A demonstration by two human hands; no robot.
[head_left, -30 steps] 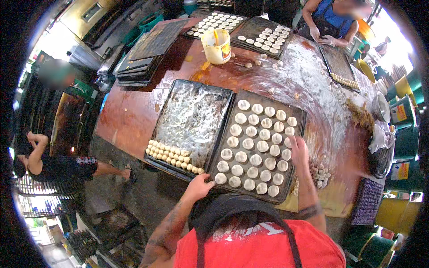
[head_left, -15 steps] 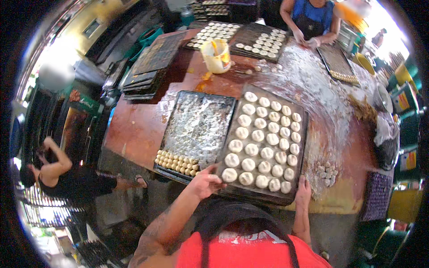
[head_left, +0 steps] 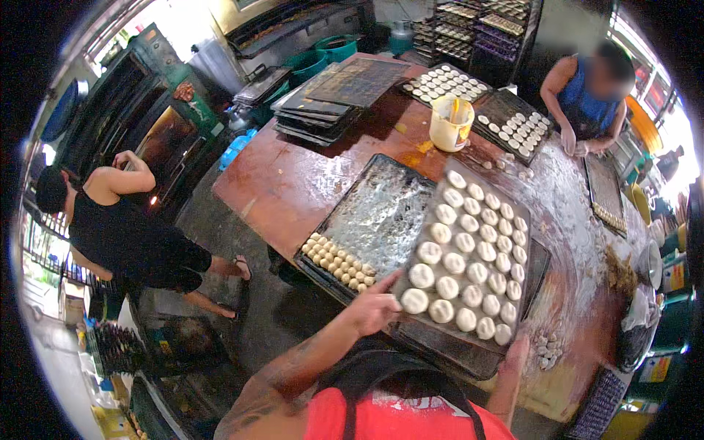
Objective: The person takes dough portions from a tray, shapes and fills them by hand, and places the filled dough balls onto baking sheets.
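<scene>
Both my hands hold a dark baking tray (head_left: 480, 253) covered with rows of round, pale dough pieces, each marked on top. My left hand (head_left: 375, 306) is closed on its near left corner, and my right hand (head_left: 515, 358) grips the near right corner, its fingers partly hidden. The tray is raised and tilted above another dark tray (head_left: 541, 265) on the table. Close to my left hand lies a floured tray (head_left: 381, 213) with small dough balls (head_left: 339, 258) packed along its near end.
On the reddish table (head_left: 257, 187) stand a stack of dark trays (head_left: 323, 121), a yellow-stained white bucket (head_left: 449, 132) and more dough-filled trays (head_left: 445, 84). Small dough lumps (head_left: 548, 347) lie at right. One person (head_left: 595, 95) works across the table; another (head_left: 125, 213) stands left near the oven.
My view has swung left. The held tray has risen off the stack, and the dark tray beneath now shows. The person at left has turned more into view.
</scene>
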